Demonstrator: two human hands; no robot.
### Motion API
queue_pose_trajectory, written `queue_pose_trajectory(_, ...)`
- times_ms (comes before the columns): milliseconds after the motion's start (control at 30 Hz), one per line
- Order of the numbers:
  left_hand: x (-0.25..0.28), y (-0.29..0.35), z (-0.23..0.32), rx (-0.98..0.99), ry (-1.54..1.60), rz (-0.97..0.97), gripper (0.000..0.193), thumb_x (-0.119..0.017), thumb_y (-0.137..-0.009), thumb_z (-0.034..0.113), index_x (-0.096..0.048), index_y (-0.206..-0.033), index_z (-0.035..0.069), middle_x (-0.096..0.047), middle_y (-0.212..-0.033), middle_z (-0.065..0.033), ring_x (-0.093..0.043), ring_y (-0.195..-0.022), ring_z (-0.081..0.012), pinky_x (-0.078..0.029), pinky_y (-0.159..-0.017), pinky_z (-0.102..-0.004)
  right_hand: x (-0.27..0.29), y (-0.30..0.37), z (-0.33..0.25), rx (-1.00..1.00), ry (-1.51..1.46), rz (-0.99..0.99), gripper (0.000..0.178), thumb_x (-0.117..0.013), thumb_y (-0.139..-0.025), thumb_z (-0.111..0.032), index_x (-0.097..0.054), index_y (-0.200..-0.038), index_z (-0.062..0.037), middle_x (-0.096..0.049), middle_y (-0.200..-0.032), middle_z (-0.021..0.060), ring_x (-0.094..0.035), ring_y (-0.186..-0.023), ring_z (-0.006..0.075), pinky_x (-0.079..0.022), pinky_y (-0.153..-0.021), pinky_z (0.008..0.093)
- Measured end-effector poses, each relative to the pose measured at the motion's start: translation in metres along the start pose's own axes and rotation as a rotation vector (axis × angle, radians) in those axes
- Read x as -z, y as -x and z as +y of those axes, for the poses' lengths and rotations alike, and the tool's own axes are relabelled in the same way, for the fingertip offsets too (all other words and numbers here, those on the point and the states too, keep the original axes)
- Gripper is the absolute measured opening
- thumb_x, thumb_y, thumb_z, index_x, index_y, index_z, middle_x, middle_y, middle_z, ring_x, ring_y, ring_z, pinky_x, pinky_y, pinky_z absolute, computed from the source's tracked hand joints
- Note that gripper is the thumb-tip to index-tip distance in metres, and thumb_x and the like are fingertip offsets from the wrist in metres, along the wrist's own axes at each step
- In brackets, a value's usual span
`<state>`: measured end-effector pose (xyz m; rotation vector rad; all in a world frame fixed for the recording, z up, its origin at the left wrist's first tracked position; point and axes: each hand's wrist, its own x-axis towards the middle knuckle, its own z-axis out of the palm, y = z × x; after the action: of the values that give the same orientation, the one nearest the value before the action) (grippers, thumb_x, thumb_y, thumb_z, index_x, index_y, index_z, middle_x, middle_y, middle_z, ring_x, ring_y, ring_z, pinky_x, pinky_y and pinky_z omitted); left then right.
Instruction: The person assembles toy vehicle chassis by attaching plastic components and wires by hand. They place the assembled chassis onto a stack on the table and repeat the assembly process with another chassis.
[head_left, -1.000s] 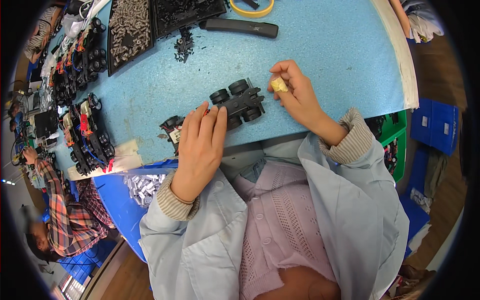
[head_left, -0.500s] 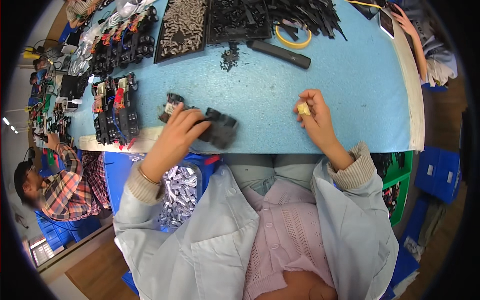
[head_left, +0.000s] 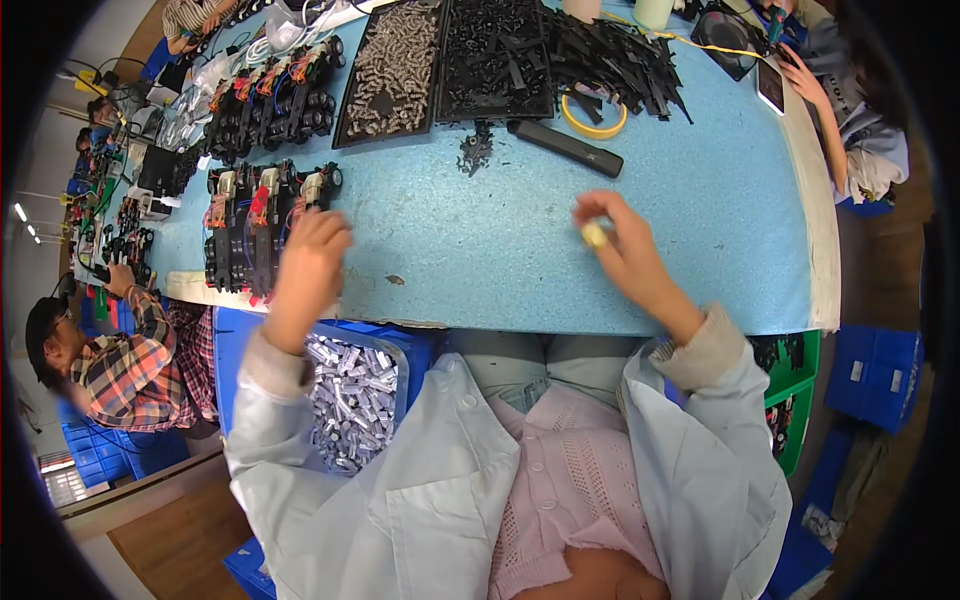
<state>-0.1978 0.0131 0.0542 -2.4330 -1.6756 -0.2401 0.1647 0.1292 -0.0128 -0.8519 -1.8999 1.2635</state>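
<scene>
My left hand (head_left: 312,265) is over the near right side of a black wheeled toy car chassis (head_left: 318,187), which stands at the right end of a short row. Its fingers look bent and are smeared by motion, so whether they still grip the chassis is unclear. Beside it in the row are a chassis with a red part (head_left: 262,205) and another chassis (head_left: 222,188), with wires showing. Farther right, my right hand (head_left: 635,250) hovers over the blue tabletop, thumb and fingers apart. A small yellow piece (head_left: 594,235), perhaps a wrap, is at the thumb tip.
More chassis (head_left: 275,100) stand at the back left. Trays of metal parts (head_left: 390,75) and black parts (head_left: 495,60), a black bar-shaped object (head_left: 567,148) and a yellow ring (head_left: 595,131) lie behind. A tub of silvery pieces (head_left: 352,400) sits below the table edge. Co-workers sit left and right.
The chassis under my left hand has moved left, turned and joined the row. My left hand moved left with it. My right hand has shifted slightly, and the view has tilted a little.
</scene>
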Motion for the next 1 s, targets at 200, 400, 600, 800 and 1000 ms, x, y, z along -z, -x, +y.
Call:
queue_pose_trajectory(200, -0.060, -0.080, 0.072, 0.246, 0.726, 0.334, 0.036, -0.046, -0.078, -0.010, -0.057, -0.112, -0.002, -0.058, -0.117, -0.0187, -0.055, -0.110, -0.0359, -0.043, -0.095, -0.0373, -0.011, -0.163, 0.021, 0.572, 0.442, -0.275, 0.037, -0.050, -0.076, 0.010, -0.055, -0.111, 0.0002, -0.057, -0.112, 0.0161, -0.055, -0.106, 0.0349, -0.045, -0.090, 0.0374)
queue_pose_trajectory(400, -0.115, -0.128, 0.052, 0.444, 0.616, 0.551, 0.032, -0.046, -0.078, -0.008, -0.057, -0.109, -0.004, -0.057, -0.117, -0.0196, -0.054, -0.108, -0.0364, -0.043, -0.094, -0.0384, -0.045, -0.229, 0.036, 0.513, 0.656, -0.481, 0.039, -0.054, -0.071, 0.012, -0.059, -0.107, 0.0002, -0.058, -0.107, 0.0134, -0.056, -0.103, 0.0336, -0.047, -0.087, 0.0393)
queue_pose_trajectory(600, -0.130, -0.130, 0.050, 0.482, 0.687, 0.606, 0.030, -0.046, -0.078, -0.008, -0.057, -0.105, -0.005, -0.058, -0.112, -0.0194, -0.054, -0.104, -0.0361, -0.043, -0.092, -0.0397, -0.053, -0.235, 0.036, 0.560, 0.707, -0.485, 0.032, -0.057, -0.070, 0.011, -0.060, -0.100, -0.0007, -0.059, -0.099, 0.0119, -0.057, -0.096, 0.0326, -0.047, -0.083, 0.0399)
queue_pose_trajectory(800, -0.128, -0.131, 0.044, 0.497, 0.732, 0.642, 0.027, -0.046, -0.077, -0.009, -0.058, -0.102, -0.005, -0.058, -0.107, -0.0189, -0.055, -0.102, -0.0354, -0.043, -0.091, -0.0399, -0.049, -0.240, 0.052, 0.606, 0.643, -0.442, 0.028, -0.058, -0.071, 0.010, -0.059, -0.096, -0.0011, -0.060, -0.093, 0.0118, -0.057, -0.093, 0.0321, -0.047, -0.081, 0.0397)
queue_pose_trajectory(1000, -0.130, -0.133, 0.044, 0.500, 0.720, 0.670, 0.028, -0.046, -0.077, -0.009, -0.058, -0.101, -0.004, -0.061, -0.106, -0.0178, -0.059, -0.099, -0.0335, -0.045, -0.087, -0.0365, -0.056, -0.243, 0.048, 0.603, 0.634, -0.457, 0.023, -0.057, -0.072, 0.007, -0.056, -0.093, -0.0017, -0.059, -0.084, 0.0124, -0.058, -0.087, 0.0330, -0.048, -0.077, 0.0395)
